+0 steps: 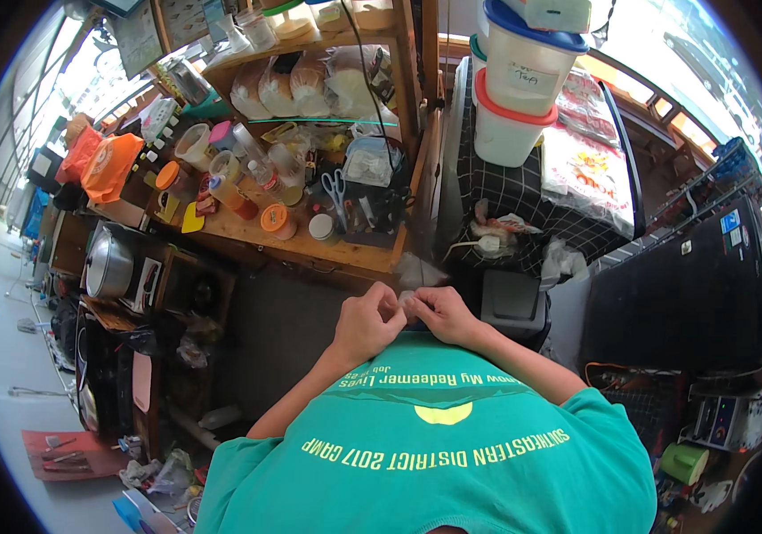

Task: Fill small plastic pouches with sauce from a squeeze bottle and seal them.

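Observation:
Both hands are close together in front of my green shirt, fingers bent and pinching. Between the fingertips shows a small piece of clear, whitish plastic film (406, 297); its full shape is hidden by the fingers. My left hand (367, 319) closes on its left side. My right hand (447, 315) pinches it from the right, thumb and index finger pressed together. Beyond the hands stands a wooden table (345, 256) with scissors (334, 194), an orange-lidded jar (278, 222) and a white-lidded jar (321, 228).
A grey lidded bin (512, 301) stands right of my hands, with a large black appliance (679, 298) farther right. Stacked white tubs (514, 133) and plastic packs (587, 173) sit on a checked black cloth. At left are a metal pot (109, 265) and an orange bag (112, 167).

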`<move>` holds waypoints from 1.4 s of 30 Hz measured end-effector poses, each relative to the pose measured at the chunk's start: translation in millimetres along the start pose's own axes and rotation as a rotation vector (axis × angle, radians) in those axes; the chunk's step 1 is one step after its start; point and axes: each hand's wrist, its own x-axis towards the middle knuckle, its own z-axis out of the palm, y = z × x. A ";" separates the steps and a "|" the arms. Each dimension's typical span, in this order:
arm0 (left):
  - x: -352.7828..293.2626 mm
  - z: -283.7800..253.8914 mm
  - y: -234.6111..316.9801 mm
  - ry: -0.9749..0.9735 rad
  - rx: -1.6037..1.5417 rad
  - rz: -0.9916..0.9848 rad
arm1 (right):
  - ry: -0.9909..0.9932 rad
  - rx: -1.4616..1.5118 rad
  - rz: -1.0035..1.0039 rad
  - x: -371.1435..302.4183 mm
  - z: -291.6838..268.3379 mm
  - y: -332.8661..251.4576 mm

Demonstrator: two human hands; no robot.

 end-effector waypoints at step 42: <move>-8.3 -430.4 -253.1 0.406 -0.112 -0.249 | -0.157 -0.303 -0.587 354.5 363.8 -119.3</move>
